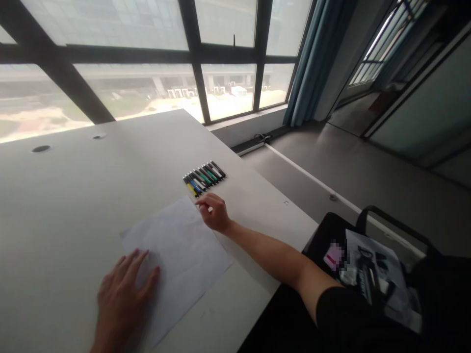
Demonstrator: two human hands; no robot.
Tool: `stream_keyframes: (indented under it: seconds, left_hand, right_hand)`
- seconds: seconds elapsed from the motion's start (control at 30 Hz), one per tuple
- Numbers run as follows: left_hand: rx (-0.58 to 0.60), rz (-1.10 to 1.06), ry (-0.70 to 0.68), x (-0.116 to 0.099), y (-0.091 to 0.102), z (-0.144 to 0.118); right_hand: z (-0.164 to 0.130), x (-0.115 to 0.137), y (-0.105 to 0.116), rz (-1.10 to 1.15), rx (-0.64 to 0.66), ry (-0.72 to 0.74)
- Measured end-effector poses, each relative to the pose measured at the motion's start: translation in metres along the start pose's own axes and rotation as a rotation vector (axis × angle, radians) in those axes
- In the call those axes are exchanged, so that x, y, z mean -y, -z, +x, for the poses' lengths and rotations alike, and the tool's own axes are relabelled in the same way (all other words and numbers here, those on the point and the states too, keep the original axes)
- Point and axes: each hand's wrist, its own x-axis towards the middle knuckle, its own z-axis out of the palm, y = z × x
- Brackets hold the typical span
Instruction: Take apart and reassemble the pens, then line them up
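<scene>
A white sheet of paper lies on the white table, slightly wrinkled. My left hand rests on its left part with the fingers spread, palm down. Near the sheet's far right corner is my right hand, its thumb and index finger brought together in a loop. Whether the fingertips grip anything there I cannot make out. Just beyond them, several pens lie side by side in a slanted row, mostly black with yellow, blue, white and green parts.
The white table has a round cable hole at the far left, and its right edge runs diagonally. At the lower right a black chair holds a clear bag of small items. Windows and a blue curtain stand behind.
</scene>
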Motion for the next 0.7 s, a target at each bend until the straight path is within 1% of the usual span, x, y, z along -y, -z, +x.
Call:
stream_keyframes:
  seconds: [0.1,0.17,0.3,0.4,0.43,0.47,0.5,0.57,0.63,0.7]
  left_hand:
    - [-0.027,-0.036,0.018,-0.002,-0.001,0.000]
    - [-0.063,-0.088,0.023,-0.002,-0.002,0.000]
    - [-0.102,-0.160,0.043,-0.003,0.000,-0.002]
    - [-0.100,-0.165,0.058,-0.004,0.002,-0.004]
    - [-0.102,-0.165,0.061,-0.004,0.003,-0.005]
    - [-0.107,-0.164,0.062,-0.005,0.003,-0.006]
    - [-0.109,-0.162,0.062,-0.005,0.003,-0.006]
    - [-0.108,-0.148,0.062,-0.005,0.002,-0.007]
    - [-0.094,-0.130,0.056,-0.005,0.000,-0.008]
    - [-0.084,-0.124,0.049,-0.005,-0.001,-0.009]
  right_hand:
    - [0.000,-0.001,0.000,0.001,-0.013,0.012]
    - [0.000,-0.001,0.000,-0.001,0.001,0.006]
    - [-0.001,0.009,0.004,0.035,0.062,-0.009]
    - [0.003,0.018,0.013,0.064,0.117,-0.018]
    - [0.008,0.017,0.018,0.041,0.104,-0.045]
    - [0.014,0.015,0.024,-0.002,0.055,-0.098]
    - [0.022,0.010,0.030,-0.059,0.003,-0.166]
    - [0.044,-0.005,0.040,-0.218,-0.049,-0.297]
    - [0.068,-0.023,0.045,-0.404,-0.001,-0.406]
    - [0.091,-0.038,0.041,-0.522,0.123,-0.527]
